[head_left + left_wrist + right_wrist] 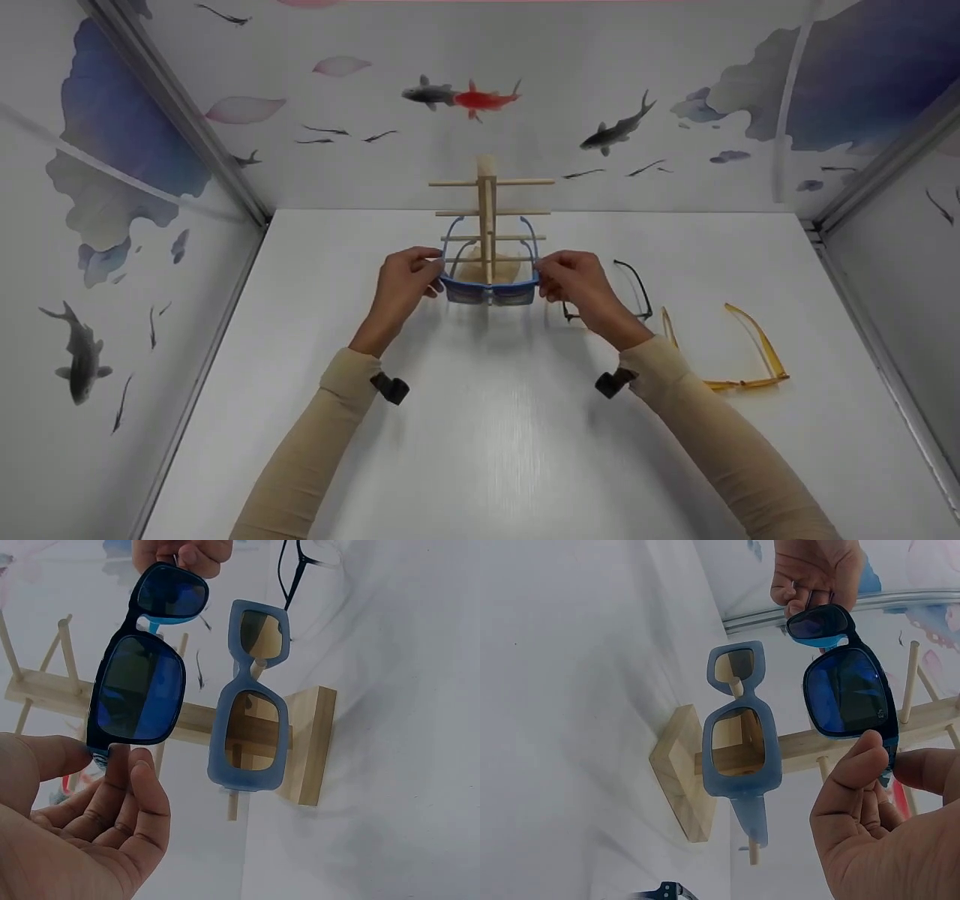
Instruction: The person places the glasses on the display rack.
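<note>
I judge that I am hanging the dark glasses [142, 686] on the wooden rack [487, 196], with the fitting underway and the release not yet made (taking them off could look much the same from here). Both hands hold them: my left hand [409, 276] pinches one arm near its hinge between thumb and fingers, and my right hand [574, 277] does likewise at the other end.

The dark glasses therefore lie directly between my hands, in front of the rack, lenses facing me, their arms running back on either side of the post. They sit higher than the pale glasses [742, 785], which rest low on the rack, near its base [315, 757]. Whether the dark glasses already bear on a peg, I cannot tell.

The next move, I think, calls for keeping both ends level, bringing the arms down onto a peg and letting the weight settle before I ease my grip. A tilt could knock the pale glasses below.

On the bench [480, 457], to my right, lie the black glasses [643, 289], near my right hand, and the yellow glasses [769, 356] farther out.
</note>
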{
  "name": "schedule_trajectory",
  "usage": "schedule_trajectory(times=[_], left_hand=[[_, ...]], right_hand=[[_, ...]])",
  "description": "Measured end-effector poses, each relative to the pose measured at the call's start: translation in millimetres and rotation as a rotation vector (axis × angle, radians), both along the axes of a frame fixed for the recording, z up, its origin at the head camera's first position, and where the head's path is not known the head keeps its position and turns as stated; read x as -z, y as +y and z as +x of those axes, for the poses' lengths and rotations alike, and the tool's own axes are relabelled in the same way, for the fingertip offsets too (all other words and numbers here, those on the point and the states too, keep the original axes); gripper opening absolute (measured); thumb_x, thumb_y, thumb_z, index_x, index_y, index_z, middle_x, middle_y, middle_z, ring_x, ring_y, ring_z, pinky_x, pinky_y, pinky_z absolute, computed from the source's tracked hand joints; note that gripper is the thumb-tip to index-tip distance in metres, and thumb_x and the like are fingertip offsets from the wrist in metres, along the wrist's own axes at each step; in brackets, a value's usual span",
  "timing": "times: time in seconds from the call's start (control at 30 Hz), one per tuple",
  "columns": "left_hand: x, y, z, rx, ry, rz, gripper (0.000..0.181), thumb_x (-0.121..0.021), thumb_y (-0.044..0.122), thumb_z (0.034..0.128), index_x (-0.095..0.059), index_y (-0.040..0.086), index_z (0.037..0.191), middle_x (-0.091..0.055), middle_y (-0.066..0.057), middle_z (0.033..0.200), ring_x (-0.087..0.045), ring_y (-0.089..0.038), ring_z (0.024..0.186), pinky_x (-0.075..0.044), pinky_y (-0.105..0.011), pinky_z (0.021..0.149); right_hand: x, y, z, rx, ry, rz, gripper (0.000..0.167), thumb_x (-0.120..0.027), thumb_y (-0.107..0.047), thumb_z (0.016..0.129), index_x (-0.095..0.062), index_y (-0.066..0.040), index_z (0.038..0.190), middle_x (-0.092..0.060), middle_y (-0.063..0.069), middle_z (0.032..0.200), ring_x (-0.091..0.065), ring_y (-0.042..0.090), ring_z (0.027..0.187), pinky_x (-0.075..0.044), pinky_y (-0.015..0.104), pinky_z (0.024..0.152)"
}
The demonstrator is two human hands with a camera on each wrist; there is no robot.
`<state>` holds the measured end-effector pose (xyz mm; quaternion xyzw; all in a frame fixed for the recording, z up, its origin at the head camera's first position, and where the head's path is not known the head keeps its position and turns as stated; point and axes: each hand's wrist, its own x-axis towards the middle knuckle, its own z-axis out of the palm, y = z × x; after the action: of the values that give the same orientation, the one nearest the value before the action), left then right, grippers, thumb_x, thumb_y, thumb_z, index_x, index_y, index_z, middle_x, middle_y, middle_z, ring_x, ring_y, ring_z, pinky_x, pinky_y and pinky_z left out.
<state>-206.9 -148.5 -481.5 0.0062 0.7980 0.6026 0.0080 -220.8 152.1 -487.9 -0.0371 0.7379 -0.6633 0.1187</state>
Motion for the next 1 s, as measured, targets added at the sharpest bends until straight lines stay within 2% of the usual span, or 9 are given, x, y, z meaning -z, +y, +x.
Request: schedule_trajectory(times=[0.17,0.5,0.73,1.0], left_hand=[[1.2,1.2,-2.8,-0.006,-0.022,-0.003,0.031,-0.065,0.013,0.1106,-0.072,-0.003,0.136,-0.080,-0.013,0.100,-0.074,-0.024,0.084,-0.063,-0.026,0.072],[4.5,0.5,-7.7,-0.001,-0.015,0.005,0.032,-0.064,0.013,0.1102,-0.071,-0.004,0.136,-0.079,-0.014,0.102,-0.074,-0.023,0.083,-0.062,-0.025,0.071],[8.0,2.8,-11.9,-0.013,-0.029,0.028,0.034,-0.067,0.012,0.1097,-0.070,-0.006,0.139,-0.079,-0.015,0.103,-0.074,-0.025,0.082,-0.061,-0.026,0.070],[7.8,4.9,-15.3,-0.017,-0.039,0.040,0.031,-0.066,0.013,0.1101,-0.072,-0.003,0.136,-0.079,-0.014,0.105,-0.073,-0.024,0.082,-0.062,-0.027,0.071]], right_hand=[[0.8,0.5,-3.0,0.004,-0.018,0.006,0.025,-0.067,-0.023,0.112,-0.075,0.000,0.116,-0.070,0.009,0.093,-0.067,0.020,0.079,-0.059,0.027,0.071],[2.6,0.8,-7.1,0.006,-0.015,0.002,0.024,-0.067,-0.022,0.112,-0.075,0.000,0.115,-0.070,0.010,0.093,-0.068,0.019,0.079,-0.060,0.027,0.070],[3.4,1.4,-9.8,-0.006,0.014,0.023,0.023,-0.066,-0.021,0.112,-0.075,0.000,0.111,-0.068,0.012,0.091,-0.066,0.021,0.078,-0.062,0.038,0.076],[3.9,1.6,-13.8,0.014,0.006,0.034,0.023,-0.067,-0.022,0.111,-0.077,-0.001,0.111,-0.068,0.012,0.091,-0.067,0.020,0.078,-0.060,0.030,0.072]])
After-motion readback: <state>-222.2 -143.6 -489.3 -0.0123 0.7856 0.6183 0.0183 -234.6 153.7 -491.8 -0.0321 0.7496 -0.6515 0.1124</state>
